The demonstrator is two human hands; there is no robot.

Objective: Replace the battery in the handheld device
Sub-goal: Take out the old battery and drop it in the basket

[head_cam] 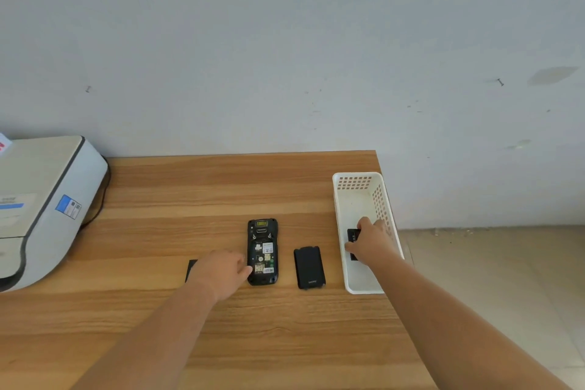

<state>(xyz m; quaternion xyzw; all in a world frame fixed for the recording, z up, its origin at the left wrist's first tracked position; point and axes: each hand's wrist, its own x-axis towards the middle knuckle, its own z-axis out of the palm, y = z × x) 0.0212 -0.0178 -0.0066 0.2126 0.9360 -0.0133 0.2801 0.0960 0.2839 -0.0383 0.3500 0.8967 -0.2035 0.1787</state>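
The black handheld device [262, 252] lies face down on the wooden table [221, 193], its battery bay uncovered and bare, circuit parts and labels showing. Its black back cover [309, 267] lies just to the right. My left hand [223, 272] rests on the table with its fingertips touching the device's lower left edge. Mostly hidden under that hand is a flat black piece [191, 269], probably a battery. My right hand [370, 242] reaches into the white plastic basket [357, 187] and closes on a black battery [353, 236] there.
A grey-white printer [41, 206] with a dark cable stands at the table's left. The basket sits at the table's right edge, beyond which is tiled floor. A plain wall rises behind the table.
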